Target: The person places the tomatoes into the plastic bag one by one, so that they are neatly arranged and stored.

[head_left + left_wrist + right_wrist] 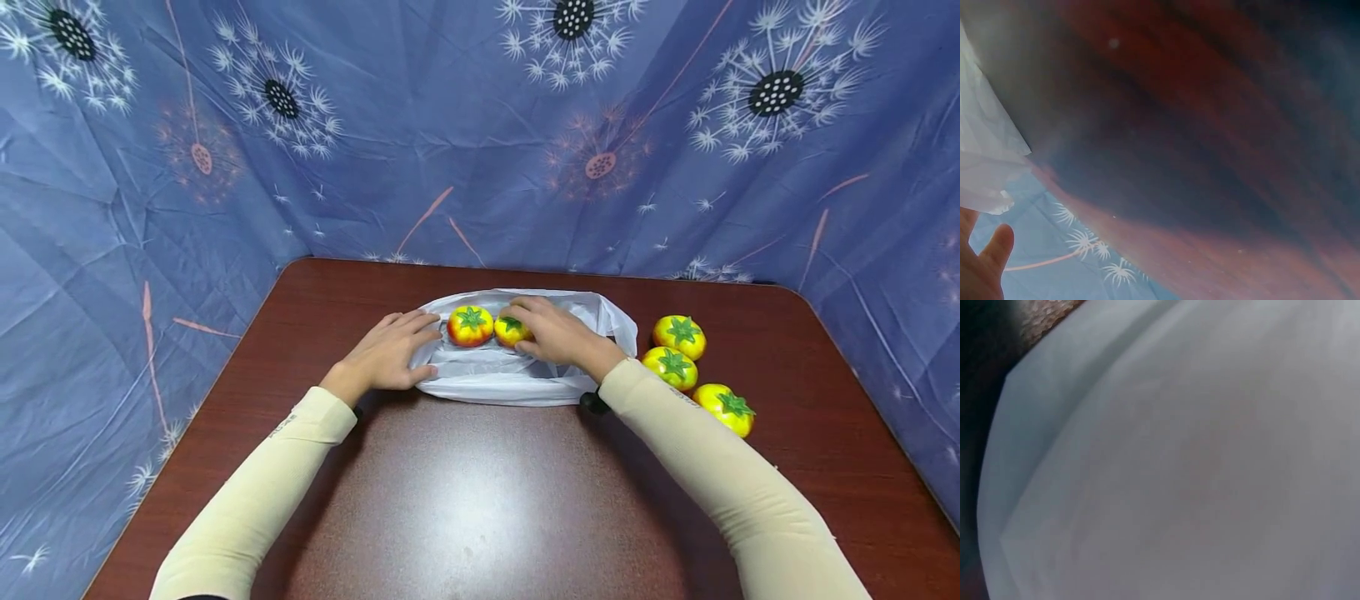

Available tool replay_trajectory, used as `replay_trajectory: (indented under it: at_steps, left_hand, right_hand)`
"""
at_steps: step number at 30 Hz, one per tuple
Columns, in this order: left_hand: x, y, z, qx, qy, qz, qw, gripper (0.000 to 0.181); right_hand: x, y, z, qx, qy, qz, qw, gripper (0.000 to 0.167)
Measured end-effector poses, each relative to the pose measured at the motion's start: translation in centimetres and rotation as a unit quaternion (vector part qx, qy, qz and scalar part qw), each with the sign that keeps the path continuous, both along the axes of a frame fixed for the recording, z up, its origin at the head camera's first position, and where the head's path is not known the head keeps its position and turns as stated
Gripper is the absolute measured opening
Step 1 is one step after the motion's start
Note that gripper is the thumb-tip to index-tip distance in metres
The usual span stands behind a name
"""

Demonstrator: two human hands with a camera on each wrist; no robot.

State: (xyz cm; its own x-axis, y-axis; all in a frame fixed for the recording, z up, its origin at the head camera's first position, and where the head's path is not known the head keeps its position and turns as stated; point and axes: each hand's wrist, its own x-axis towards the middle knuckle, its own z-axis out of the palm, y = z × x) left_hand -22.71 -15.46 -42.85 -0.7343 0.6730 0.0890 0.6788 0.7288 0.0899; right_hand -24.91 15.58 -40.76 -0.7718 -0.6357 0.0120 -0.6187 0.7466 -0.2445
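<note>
A white plastic bag (517,390) lies on the table with its mouth spread wide. Inside it at the left sits a round yellow-and-red fruit (470,326) with a green star-shaped top. Beside that one, my right hand (558,330) grips a second such fruit (509,332) from above, its fingers covering part of it. My left hand (393,350) rests at the bag's left rim, thumb and fingers spread apart. In the left wrist view, the thumb (999,250) stands straight near the bag (988,144). Blurred white plastic (1179,462) fills most of the right wrist view.
To the right of the bag lie three more fruits: a far one (680,337), a middle one (670,368) and a near one (724,408), close to the right forearm. They rest on a brown wooden table (465,500). A blue patterned cloth (450,150) hangs behind it.
</note>
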Motion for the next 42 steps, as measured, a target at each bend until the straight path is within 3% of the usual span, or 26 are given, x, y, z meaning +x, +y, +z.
replay_trajectory:
  at_steps: [10,19,34,42]
  left_hand:
    - [0.06,0.08,-0.23,-0.006,0.002,0.004,1.0000,0.061]
    - [0.01,-0.01,-0.07,-0.007,-0.004,0.009,0.9999,0.061]
    - [0.21,-0.14,0.13,-0.011,-0.003,0.013,0.9999,0.059]
    - [0.22,-0.10,0.16,-0.007,-0.002,0.011,0.9999,0.060]
  right_hand:
    - [-0.32,0.25,-0.34,-0.033,0.016,-0.014,0.9992,0.054]
    - [-0.19,0.01,-0.33,-0.018,-0.001,-0.014,0.9997,0.056]
    - [-0.17,0.01,-0.71,0.000,0.010,0.004,0.9999,0.059]
    - [-0.14,0.27,-0.80,0.014,0.005,-0.007,0.9999,0.060]
